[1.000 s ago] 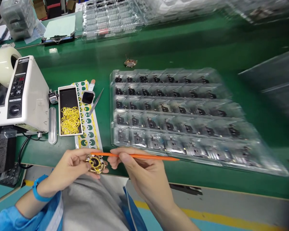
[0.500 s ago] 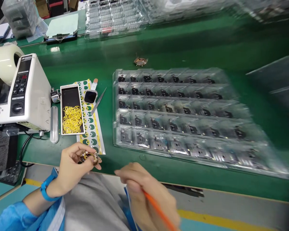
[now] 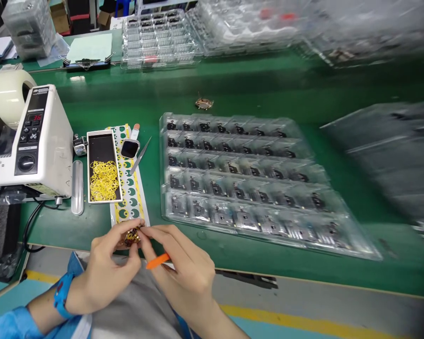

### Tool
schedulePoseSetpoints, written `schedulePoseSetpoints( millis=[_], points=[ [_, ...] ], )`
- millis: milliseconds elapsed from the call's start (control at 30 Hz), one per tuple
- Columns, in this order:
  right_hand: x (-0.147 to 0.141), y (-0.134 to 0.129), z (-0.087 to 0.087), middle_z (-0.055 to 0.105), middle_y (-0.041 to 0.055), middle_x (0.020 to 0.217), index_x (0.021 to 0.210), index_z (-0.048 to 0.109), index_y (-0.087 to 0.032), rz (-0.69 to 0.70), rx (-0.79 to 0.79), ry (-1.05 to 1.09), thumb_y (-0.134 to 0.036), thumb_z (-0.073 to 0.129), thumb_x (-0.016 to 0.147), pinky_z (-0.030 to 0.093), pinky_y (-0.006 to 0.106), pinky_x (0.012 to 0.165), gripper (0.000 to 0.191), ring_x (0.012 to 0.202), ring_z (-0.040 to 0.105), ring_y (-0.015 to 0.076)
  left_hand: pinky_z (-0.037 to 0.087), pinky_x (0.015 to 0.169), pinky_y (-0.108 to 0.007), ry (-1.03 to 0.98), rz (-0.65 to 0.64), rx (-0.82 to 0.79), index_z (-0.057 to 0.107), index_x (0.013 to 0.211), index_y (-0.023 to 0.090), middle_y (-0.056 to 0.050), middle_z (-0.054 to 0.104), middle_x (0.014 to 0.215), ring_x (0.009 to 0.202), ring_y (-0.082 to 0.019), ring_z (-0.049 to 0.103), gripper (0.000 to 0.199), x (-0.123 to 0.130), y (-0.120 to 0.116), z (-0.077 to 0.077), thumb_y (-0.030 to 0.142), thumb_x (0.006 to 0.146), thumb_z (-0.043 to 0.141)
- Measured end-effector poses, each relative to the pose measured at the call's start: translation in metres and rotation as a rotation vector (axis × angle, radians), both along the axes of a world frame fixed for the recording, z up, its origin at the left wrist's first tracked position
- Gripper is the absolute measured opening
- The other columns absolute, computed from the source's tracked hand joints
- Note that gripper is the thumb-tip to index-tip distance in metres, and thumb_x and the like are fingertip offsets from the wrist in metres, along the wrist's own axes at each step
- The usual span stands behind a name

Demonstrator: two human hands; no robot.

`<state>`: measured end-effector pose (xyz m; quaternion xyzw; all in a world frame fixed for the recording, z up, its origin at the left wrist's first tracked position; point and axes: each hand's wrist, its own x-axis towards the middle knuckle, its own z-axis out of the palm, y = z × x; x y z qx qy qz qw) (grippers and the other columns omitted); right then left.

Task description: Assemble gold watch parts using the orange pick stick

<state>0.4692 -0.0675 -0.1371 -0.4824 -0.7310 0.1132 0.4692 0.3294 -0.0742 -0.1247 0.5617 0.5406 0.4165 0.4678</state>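
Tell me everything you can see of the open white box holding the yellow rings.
The open, rectangular white-rimmed box with a black floor lies flat, long sides running away from the person; card or plastic, I cannot tell. Its right side covers the left edge of the white-and-yellow sheet with green shapes. Thin yellow rings heap in its near half; black floor shows in the far half. Neither the left hand nor the right hand touches it.
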Motion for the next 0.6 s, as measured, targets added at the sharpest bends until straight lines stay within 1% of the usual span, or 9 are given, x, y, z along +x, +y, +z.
schedulePoseSetpoints(
  millis=[67,133,233,300,367,433,467,500,600],
  points=[
    [-0.001,0.003,-0.001,0.068,0.0036,0.076,0.092,0.063,-0.018,0.013,-0.026,0.011,-0.006,0.057,0.090,0.052,0.024,0.059,0.013,0.064,0.065,0.0141,0.059,0.090,-0.023,0.003,-0.021,0.022,0.070,0.119,0.019,-0.005,0.076,0.115,0.101,-0.020,0.074,0.039,-0.002,-0.002,-0.003,0.005,0.083,0.060],
    [-0.002,0.006,-0.001,0.064,0.0018,0.073,0.088,0.061,-0.018,0.053,-0.051,0.045,-0.006,0.056,0.089,0.048,0.023,0.053,0.012,0.060,0.061,0.0126,0.058,0.091,-0.023,0.014,-0.026,0.025,0.069,0.120,0.018,-0.005,0.076,0.116,0.100,-0.019,0.074,0.038,-0.004,-0.002,-0.006,0.007,0.085,0.059],
    [-0.003,0.009,0.004,0.058,-0.0021,0.066,0.077,0.056,-0.019,0.197,-0.170,0.177,-0.007,0.056,0.086,0.042,0.020,0.049,0.015,0.055,0.054,0.0098,0.059,0.089,-0.024,0.015,-0.015,-0.014,0.068,0.121,0.019,-0.006,0.076,0.116,0.098,-0.019,0.075,0.038,-0.007,0.000,-0.010,0.008,0.086,0.058],
    [-0.002,0.010,0.011,0.055,-0.0036,0.061,0.070,0.053,-0.020,0.325,-0.301,0.271,-0.008,0.055,0.083,0.039,0.019,0.047,0.018,0.052,0.050,0.0088,0.060,0.087,-0.024,-0.018,-0.002,-0.037,0.068,0.122,0.019,-0.006,0.076,0.115,0.097,-0.020,0.075,0.037,-0.010,0.003,-0.011,0.009,0.087,0.057],
    [-0.001,0.013,0.020,0.054,-0.0035,0.058,0.066,0.051,-0.020,0.437,-0.390,0.355,-0.011,0.055,0.081,0.037,0.020,0.045,0.018,0.050,0.048,0.0093,0.060,0.087,-0.024,-0.068,0.025,-0.052,0.067,0.122,0.019,-0.006,0.076,0.115,0.097,-0.020,0.075,0.036,-0.013,0.006,-0.011,0.010,0.088,0.057],
    [-0.002,0.022,0.027,0.053,-0.0027,0.057,0.066,0.049,-0.020,0.465,-0.403,0.413,-0.015,0.054,0.083,0.037,0.021,0.045,0.018,0.051,0.047,0.0102,0.060,0.086,-0.025,-0.135,0.075,-0.076,0.068,0.118,0.020,-0.007,0.077,0.112,0.096,-0.020,0.075,0.033,-0.018,0.009,-0.010,0.013,0.086,0.062],
    [-0.004,0.029,0.029,0.052,-0.0027,0.057,0.067,0.048,-0.020,0.435,-0.390,0.403,-0.018,0.053,0.085,0.036,0.021,0.045,0.019,0.050,0.046,0.0102,0.061,0.084,-0.025,-0.179,0.105,-0.097,0.069,0.114,0.020,-0.007,0.078,0.108,0.093,-0.020,0.076,0.030,-0.021,0.011,-0.010,0.015,0.084,0.066],
    [-0.006,0.038,0.031,0.051,-0.0028,0.057,0.067,0.046,-0.021,0.387,-0.375,0.333,-0.020,0.050,0.088,0.036,0.021,0.045,0.021,0.050,0.045,0.0101,0.062,0.082,-0.025,-0.233,0.127,-0.126,0.070,0.108,0.019,-0.007,0.079,0.103,0.090,-0.020,0.076,0.026,-0.023,0.012,-0.010,0.018,0.082,0.070],
    [-0.011,0.069,0.028,0.051,-0.0030,0.059,0.068,0.045,-0.021,0.274,-0.356,-0.079,-0.019,0.043,0.094,0.036,0.021,0.048,0.025,0.051,0.046,0.0102,0.063,0.070,-0.027,-0.409,0.127,-0.246,0.071,0.095,0.018,-0.007,0.080,0.089,0.080,-0.023,0.077,0.023,-0.030,0.015,-0.010,0.030,0.077,0.079]
  ],
)
